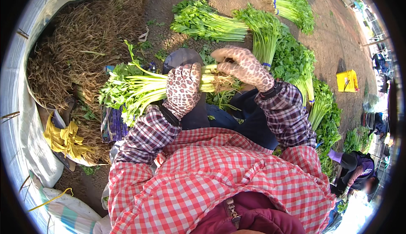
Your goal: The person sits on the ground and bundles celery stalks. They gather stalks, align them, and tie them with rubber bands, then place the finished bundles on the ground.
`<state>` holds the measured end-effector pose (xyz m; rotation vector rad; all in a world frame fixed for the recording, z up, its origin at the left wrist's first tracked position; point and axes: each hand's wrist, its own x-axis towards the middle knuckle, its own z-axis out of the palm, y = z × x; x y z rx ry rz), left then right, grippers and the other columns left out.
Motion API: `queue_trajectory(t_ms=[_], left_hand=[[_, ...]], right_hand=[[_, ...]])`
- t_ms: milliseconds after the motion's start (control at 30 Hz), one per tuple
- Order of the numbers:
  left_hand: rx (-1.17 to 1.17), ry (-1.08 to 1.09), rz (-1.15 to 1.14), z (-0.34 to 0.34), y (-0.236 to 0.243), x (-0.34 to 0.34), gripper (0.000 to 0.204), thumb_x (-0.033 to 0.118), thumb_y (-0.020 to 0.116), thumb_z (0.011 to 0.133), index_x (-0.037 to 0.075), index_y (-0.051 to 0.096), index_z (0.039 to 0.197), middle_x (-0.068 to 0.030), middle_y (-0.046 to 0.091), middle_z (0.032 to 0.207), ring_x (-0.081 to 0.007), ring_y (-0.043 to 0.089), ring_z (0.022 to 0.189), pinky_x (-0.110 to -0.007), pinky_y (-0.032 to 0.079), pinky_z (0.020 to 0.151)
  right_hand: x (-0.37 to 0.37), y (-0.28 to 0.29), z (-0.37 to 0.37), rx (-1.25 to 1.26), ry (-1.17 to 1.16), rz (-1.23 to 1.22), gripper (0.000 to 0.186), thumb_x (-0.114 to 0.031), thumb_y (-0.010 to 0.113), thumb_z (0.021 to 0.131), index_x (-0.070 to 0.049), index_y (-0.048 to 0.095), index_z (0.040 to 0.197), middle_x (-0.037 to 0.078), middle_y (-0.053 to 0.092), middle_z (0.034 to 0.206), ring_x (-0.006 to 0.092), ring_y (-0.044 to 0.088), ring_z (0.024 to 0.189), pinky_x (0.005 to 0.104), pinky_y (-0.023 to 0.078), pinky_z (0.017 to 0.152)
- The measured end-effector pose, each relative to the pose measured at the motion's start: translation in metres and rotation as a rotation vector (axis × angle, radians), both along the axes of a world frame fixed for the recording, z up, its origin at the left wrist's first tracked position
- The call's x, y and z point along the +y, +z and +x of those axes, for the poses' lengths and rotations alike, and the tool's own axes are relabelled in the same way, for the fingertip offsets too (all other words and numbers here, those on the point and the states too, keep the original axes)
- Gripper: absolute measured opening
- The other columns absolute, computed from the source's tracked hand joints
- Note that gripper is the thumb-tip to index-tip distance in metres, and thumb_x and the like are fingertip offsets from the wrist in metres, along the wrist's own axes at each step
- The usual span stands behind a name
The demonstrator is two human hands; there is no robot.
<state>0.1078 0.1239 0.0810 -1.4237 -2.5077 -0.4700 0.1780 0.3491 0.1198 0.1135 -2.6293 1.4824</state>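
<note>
A bunch of celery (146, 86) lies sideways above my lap, its leaves to the left and its brown roots (223, 83) to the right. My left hand (184, 86), in a leopard-print glove, is closed around the stalks near their base. My right hand (247, 67), gloved alike, is bent over the root end. Its thumb and fingers are apart, and nothing shows between them. The fingertips are close to the stalk base; whether they touch it I cannot tell. Loose celery leaves and stalks (224, 100) lie below the roots, between my legs.
A large heap of dry brown roots (93, 35) fills the left side, with a yellow cloth (67, 137) near it. Celery bunches (215, 24), several with blue ties, lie ahead and along the right. Farther right are a yellow container (347, 81) and another person (357, 170) bending down.
</note>
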Motion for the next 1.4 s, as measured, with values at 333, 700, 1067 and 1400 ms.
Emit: queue_trajectory(t_ms=[333, 700, 1067, 1400], left_hand=[[0.059, -0.010, 0.017, 0.001, -0.002, -0.004, 0.069, 0.017, 0.069, 0.072, 0.001, 0.049, 0.136, -0.0175, 0.056, 0.120, -0.0337, 0.056, 0.102, -0.048, 0.043, 0.090], [0.089, -0.015, 0.018, -0.002, -0.002, -0.004, 0.072, 0.016, 0.064, 0.076, -0.001, 0.043, 0.142, -0.0179, 0.056, 0.121, -0.0344, 0.056, 0.105, -0.049, 0.043, 0.093], [-0.042, 0.056, -0.030, -0.006, 0.003, -0.001, 0.082, 0.016, 0.081, 0.063, 0.003, 0.048, 0.137, -0.0199, 0.057, 0.120, -0.0371, 0.056, 0.109, -0.047, 0.043, 0.095], [-0.453, -0.061, 0.152, -0.040, 0.021, 0.004, 0.064, 0.024, 0.085, 0.068, 0.003, 0.059, 0.123, -0.0180, 0.069, 0.102, -0.0341, 0.067, 0.096, -0.043, 0.054, 0.085]], right_hand=[[-0.020, 0.005, 0.004, 0.115, -0.037, 0.114, 0.021, -0.012, 0.070, 0.087, -0.004, 0.068, 0.107, 0.013, 0.067, 0.099, 0.0294, 0.067, 0.094, 0.0397, 0.053, 0.081], [-0.013, 0.012, 0.004, 0.087, 0.075, 0.624, 0.018, -0.023, 0.067, 0.084, -0.010, 0.068, 0.097, 0.012, 0.061, 0.087, 0.0339, 0.064, 0.087, 0.0463, 0.053, 0.075], [-0.016, -0.015, 0.014, 0.181, -0.098, 0.109, 0.011, -0.006, 0.067, 0.086, -0.007, 0.063, 0.096, 0.011, 0.063, 0.089, 0.0288, 0.063, 0.081, 0.0401, 0.052, 0.073], [-0.064, -0.045, -0.012, 0.192, -0.230, -1.235, 0.071, -0.012, 0.080, 0.083, -0.009, 0.044, 0.145, 0.010, 0.059, 0.129, 0.0180, 0.060, 0.111, 0.0334, 0.055, 0.091]])
